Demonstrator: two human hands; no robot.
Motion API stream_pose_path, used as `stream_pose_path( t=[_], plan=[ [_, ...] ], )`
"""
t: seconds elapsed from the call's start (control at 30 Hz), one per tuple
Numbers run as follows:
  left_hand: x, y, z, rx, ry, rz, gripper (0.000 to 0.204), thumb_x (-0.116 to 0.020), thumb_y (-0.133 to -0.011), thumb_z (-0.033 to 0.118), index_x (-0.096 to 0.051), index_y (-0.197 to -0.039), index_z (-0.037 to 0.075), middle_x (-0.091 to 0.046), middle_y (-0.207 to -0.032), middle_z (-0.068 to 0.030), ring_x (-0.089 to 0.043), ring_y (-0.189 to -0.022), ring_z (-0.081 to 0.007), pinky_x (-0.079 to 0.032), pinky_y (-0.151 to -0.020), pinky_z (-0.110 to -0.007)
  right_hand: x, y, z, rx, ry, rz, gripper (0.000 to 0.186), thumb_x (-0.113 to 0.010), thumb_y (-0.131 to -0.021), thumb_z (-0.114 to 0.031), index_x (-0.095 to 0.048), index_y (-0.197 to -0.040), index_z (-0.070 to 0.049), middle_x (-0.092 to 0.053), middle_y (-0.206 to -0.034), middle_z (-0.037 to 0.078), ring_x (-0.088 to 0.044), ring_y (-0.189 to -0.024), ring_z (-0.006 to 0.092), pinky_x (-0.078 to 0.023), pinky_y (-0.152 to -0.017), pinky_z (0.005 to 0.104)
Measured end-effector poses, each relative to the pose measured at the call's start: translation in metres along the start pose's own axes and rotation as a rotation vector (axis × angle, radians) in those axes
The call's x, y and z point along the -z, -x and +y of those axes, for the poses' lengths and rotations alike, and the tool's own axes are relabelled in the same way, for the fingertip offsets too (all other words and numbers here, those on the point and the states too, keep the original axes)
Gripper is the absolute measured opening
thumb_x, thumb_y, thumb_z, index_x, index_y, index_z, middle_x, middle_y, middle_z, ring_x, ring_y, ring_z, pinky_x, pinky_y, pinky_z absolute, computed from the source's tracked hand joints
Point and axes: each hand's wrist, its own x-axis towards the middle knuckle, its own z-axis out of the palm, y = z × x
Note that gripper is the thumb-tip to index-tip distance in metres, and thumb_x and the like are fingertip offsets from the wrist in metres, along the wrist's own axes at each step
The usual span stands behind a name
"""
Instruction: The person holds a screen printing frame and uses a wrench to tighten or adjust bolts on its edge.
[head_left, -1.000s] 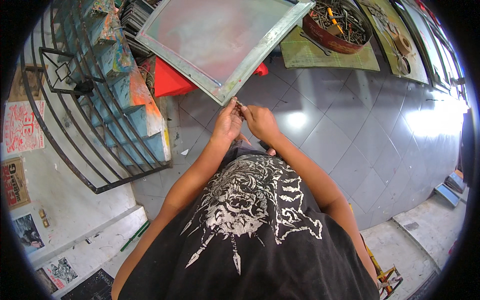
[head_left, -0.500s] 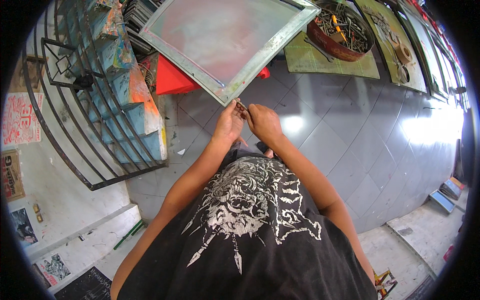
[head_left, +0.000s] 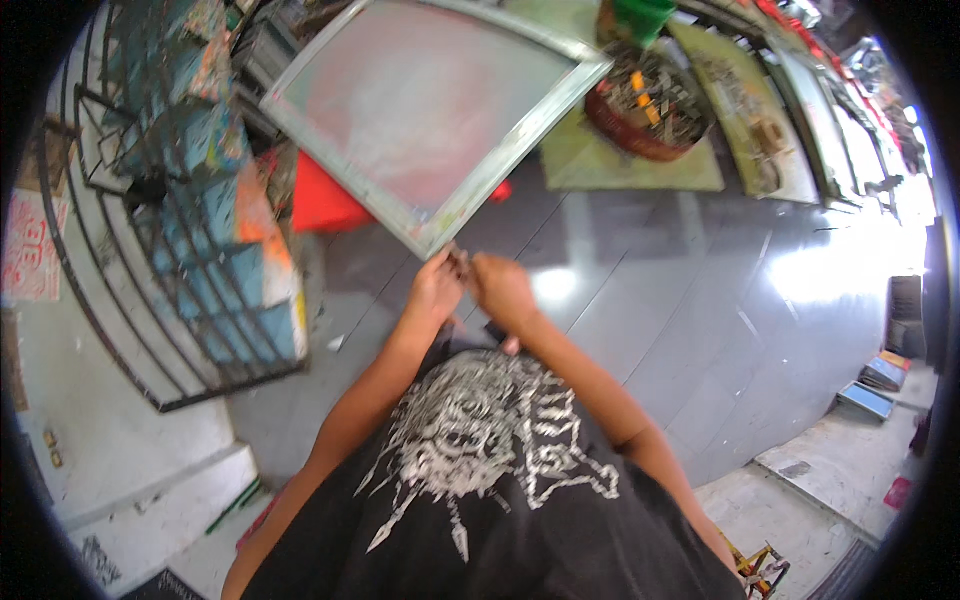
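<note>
Just below the near corner of a silk-screen frame (head_left: 527,135), my two hands meet. A pale metal-coloured border surrounds its mesh, which has a faint pinkish cast. My left hand (head_left: 434,291) is closed, its fingertips pinching at a small brownish piece too blurred to name. Right beside it, my right hand (head_left: 503,290) is closed in a fist against the same small piece. Whether the fingers also touch the frame's corner cannot be told.
A round reddish tub (head_left: 640,130) of small metal parts stands on a greenish board (head_left: 600,170) at the far right. A red sheet (head_left: 325,198) lies under the frame. Black metal railing (head_left: 150,300) and blue paint-stained steps (head_left: 225,270) flank the left. Grey floor tiles (head_left: 620,330) spread rightward.
The view has shifted, so the frame, tub and hands sit lower and further left in the picture. A green container now shows behind the tub. Both hands keep their closed hold near the corner.
</note>
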Motion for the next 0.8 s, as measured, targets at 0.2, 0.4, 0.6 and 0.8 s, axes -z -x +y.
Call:
stream_pose_path(
  t=[0.2,0.4,0.6,0.8],
  plan=[
    [-0.011,0.007,-0.001,-0.018,0.016,0.035,0.016,-0.057,-0.091,0.021,-0.058,-0.103,0.01,-0.059,-0.094,-0.0044,-0.057,-0.091,-0.0181,-0.045,-0.082,-0.032,0.01,-0.003,-0.007,0.062,0.018,0.017,0.022,-0.055,-0.089,-0.023,-0.052,-0.079,-0.003,-0.058,-0.073,0.017,-0.058,-0.067,0.0368,-0.046,-0.062,0.0466],
    [-0.021,0.006,-0.006,-0.042,0.14,0.101,0.012,-0.055,-0.091,0.017,-0.059,-0.095,0.007,-0.059,-0.091,-0.0065,-0.058,-0.091,-0.0214,-0.048,-0.084,-0.032,0.014,-0.006,-0.013,0.005,-0.002,-0.037,0.028,-0.05,-0.093,-0.026,-0.054,-0.08,-0.002,-0.06,-0.075,0.019,-0.058,-0.066,0.0375,-0.046,-0.063,0.047],
    [-0.018,0.001,-0.016,-0.063,0.222,0.112,0.014,-0.054,-0.091,0.018,-0.056,-0.101,0.008,-0.059,-0.096,-0.0061,-0.058,-0.093,-0.019,-0.049,-0.081,-0.032,0.005,-0.009,-0.005,-0.291,-0.495,-0.194,0.041,-0.043,-0.099,-0.032,-0.055,-0.074,-0.001,-0.057,-0.065,0.009,-0.053,-0.056,0.0256,-0.043,-0.057,0.0388],
    [-0.023,0.007,-0.014,-0.058,0.129,0.113,0.016,-0.056,-0.09,0.021,-0.058,-0.1,0.009,-0.061,-0.092,-0.0044,-0.058,-0.088,-0.0188,-0.049,-0.076,-0.033,0.002,-0.011,0.003,-0.839,-1.3,-0.402,0.036,-0.049,-0.097,-0.032,-0.054,-0.074,-0.005,-0.052,-0.061,0.006,-0.048,-0.053,0.0188,-0.039,-0.053,0.0327]
  ],
)
